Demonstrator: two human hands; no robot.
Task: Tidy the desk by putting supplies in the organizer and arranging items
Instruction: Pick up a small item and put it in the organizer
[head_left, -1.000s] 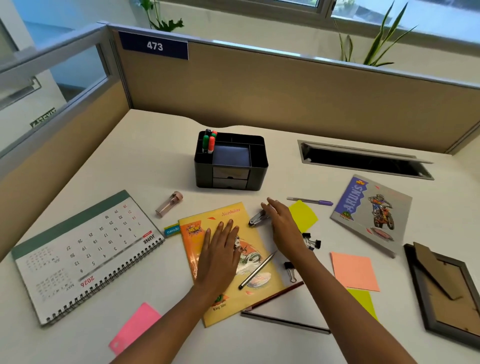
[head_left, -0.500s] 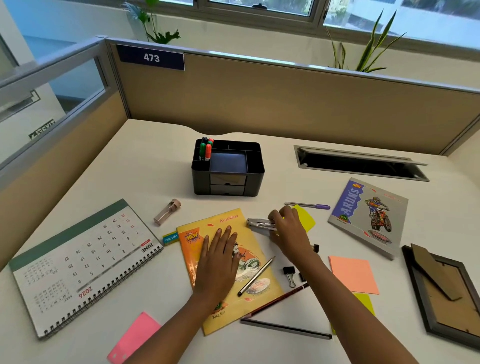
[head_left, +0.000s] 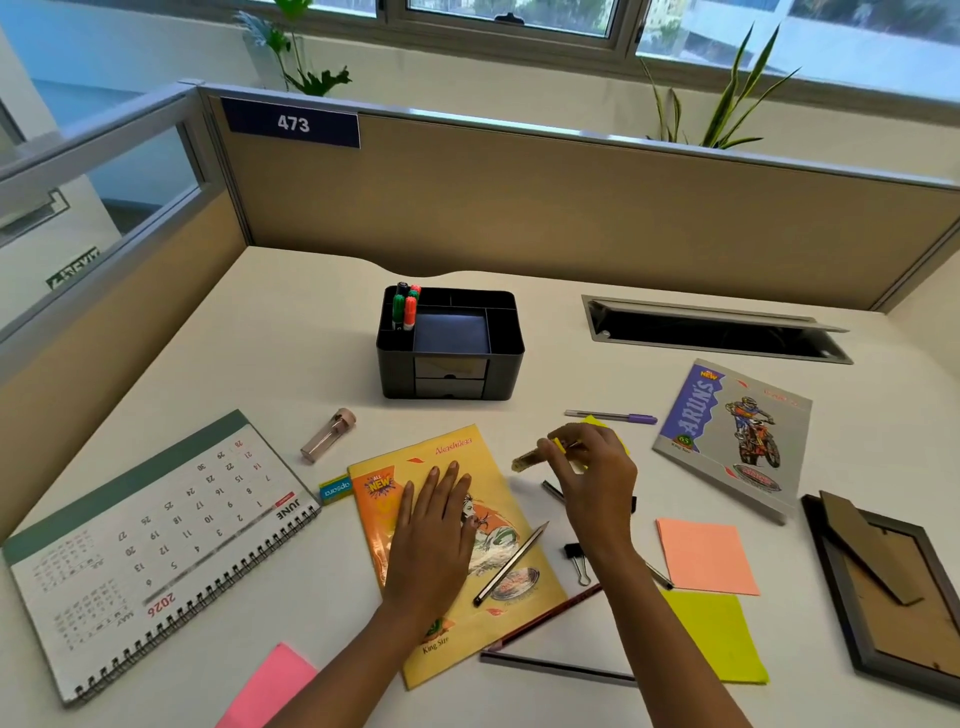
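Right hand (head_left: 597, 473) has come up off the desk (head_left: 291, 353) since half a second ago, taking the stapler (head_left: 527, 460) with it; it was lying by the far right corner of the yellow notebook (head_left: 467, 639). Thumb and fingers pinch the stapler now, nose pointing left. It's too blurred for detail. It sits above that same corner, well short of the organizer (head_left: 452, 374).

Left hand (head_left: 431, 540) hasn't moved: fingers straight, palm flat on the notebook cover, holding nothing.

Organizer stands mid-desk toward the back edge, with markers (head_left: 405, 312) upright in its back left compartment.

Notebook lies near the front edge, roughly centre, with a silver pencil (head_left: 511, 564) diagonal across its right side. Binder clip (head_left: 577, 558) is just right of the notebook. Purple pen (head_left: 610, 417) lies beyond my right hand. Calendar (head_left: 145, 545) is at the front left, orange sticky pad (head_left: 706, 556) toward the front right.
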